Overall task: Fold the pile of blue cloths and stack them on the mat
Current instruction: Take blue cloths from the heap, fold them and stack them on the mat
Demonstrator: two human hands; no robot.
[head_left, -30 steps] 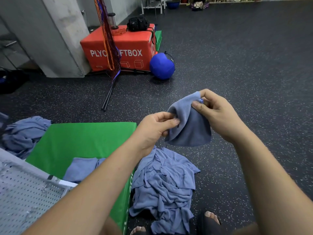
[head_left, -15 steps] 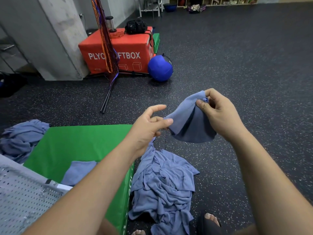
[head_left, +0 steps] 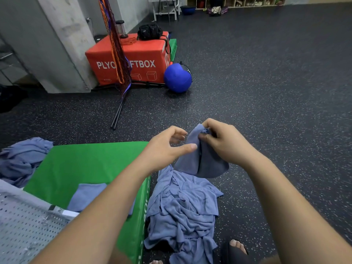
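Cloth (head_left: pixel 202 162) soft matt fabric; mat (head_left: pixel 85 162) smooth green vinyl.

Head-worn view, forward and downward

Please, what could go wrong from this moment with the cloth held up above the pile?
1. Only the right hand pinches the held cloth, at one bunched corner; if that grip slips, the cloth may drop onto the pile.
2. The left hand is open beside the cloth; it may catch a wrong edge, so the fold could come out uneven.
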